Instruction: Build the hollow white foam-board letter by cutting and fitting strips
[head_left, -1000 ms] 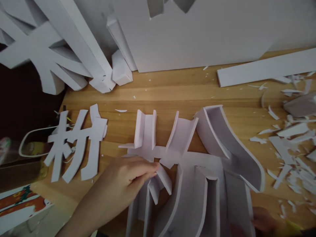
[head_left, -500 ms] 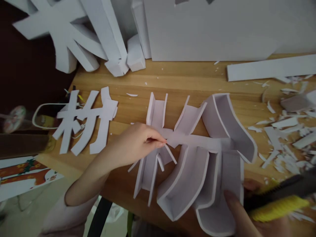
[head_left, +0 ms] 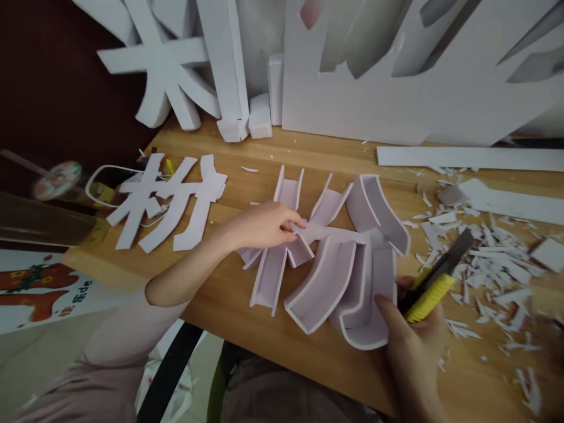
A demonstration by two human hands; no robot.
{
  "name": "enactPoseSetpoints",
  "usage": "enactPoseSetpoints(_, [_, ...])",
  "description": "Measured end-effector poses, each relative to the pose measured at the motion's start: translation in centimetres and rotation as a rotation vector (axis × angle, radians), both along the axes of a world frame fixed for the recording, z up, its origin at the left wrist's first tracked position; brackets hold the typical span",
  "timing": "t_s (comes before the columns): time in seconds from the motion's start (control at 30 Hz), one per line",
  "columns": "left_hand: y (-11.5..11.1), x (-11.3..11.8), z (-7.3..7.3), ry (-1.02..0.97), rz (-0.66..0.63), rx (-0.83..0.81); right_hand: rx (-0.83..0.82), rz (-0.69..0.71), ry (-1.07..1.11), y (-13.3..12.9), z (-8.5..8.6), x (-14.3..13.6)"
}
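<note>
A hollow white foam-board character (head_left: 339,235) lies on the table, its open side up and thin walls standing along its strokes. My left hand (head_left: 273,226) reaches over its left part, thumb and forefinger pinched at the end of a small wall strip (head_left: 304,247). The fingers partly hide that strip. In my right hand (head_left: 414,329) is a utility knife (head_left: 434,279) with a yellow and black handle, its tip end pointing up and away to the right. The right thumb also rests against the character's lower right wall.
A flat white character cutout (head_left: 170,194) lies to the left over a white cable. Foam scraps (head_left: 493,252) cover the right side, with a long white strip (head_left: 467,157) behind them. Large white characters (head_left: 163,64) and a cut foam board (head_left: 343,111) stand at the back.
The view has shifted and pulled back. The knife in my right hand now points more upward. My left hand stays at the character's left part, its fingers still pinched.
</note>
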State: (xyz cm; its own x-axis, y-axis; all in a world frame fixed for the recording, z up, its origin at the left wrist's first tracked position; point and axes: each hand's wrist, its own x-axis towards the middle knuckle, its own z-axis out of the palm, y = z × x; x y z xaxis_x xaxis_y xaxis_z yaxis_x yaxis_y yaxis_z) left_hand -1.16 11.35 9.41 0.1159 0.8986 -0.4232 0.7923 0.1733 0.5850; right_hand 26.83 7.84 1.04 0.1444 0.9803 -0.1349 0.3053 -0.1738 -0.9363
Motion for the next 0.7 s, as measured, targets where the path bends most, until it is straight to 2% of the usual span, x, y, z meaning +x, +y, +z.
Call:
enactPoseSetpoints(0.17, [-0.35, 0.35, 0.43, 0.029, -0.019, 0.024, 0.025, 0.01, 0.032, 0.13, -0.16, 0.0])
enactPoseSetpoints(0.43, [-0.01, 0.33, 0.63, 0.053, -0.063, -0.062, 0.044, -0.015, 0.033, 0.17, -0.1, -0.16])
enactPoseSetpoints(0.6, [0.18, 0.18, 0.57, 0.01, 0.007, -0.123, 0.039, -0.006, 0.034, 0.03, -0.48, -0.01])
enactPoseSetpoints(0.7, [0.31, 0.09, 0.64, 0.023, -0.011, -0.108, 0.025, -0.02, 0.017, -0.02, -0.61, 0.03])
